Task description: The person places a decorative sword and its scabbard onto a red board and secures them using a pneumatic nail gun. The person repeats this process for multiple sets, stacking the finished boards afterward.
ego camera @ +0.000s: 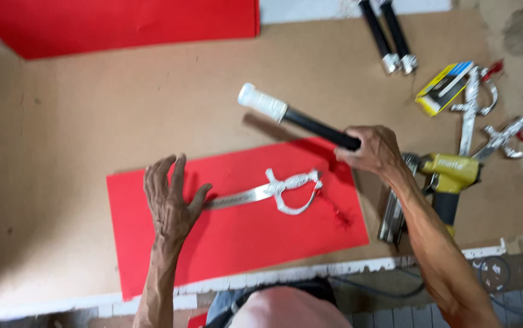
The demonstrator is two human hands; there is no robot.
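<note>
Red felt-like sheet (237, 237) lies flat on the brown bench (79, 121), a rectangle with its long edge running from 9 o'clock to 3 o'clock. On it rests a small sword (267, 191): a shiny metal blade pointing toward 9 o'clock and a silvery, curved, ornate guard and grip toward 3 o'clock, with a thin red tassel trailing off the guard toward 4 o'clock.

The left hand (169, 200) is spread flat, fingers splayed, pressing on the sheet at the blade's tip; it grips nothing. The right hand (371, 149) is closed around one end of a black scabbard (298, 117), a smooth dark tube with a white textured cap, held tilted above the sheet with the cap pointing toward 10 o'clock.

At 3 o'clock of the right hand, partly hidden by the forearm, sits a yellow and black staple gun (450, 179) with a metal magazine. At 1 o'clock lie two more black scabbards (389, 36) with silver tips, side by side. Toward 2 o'clock a small yellow and blue box (443, 88) lies beside two more silvery swords (486, 115) with red tassels. A second red sheet (115, 24) lies at 11 o'clock, along the far edge of the bench.
</note>
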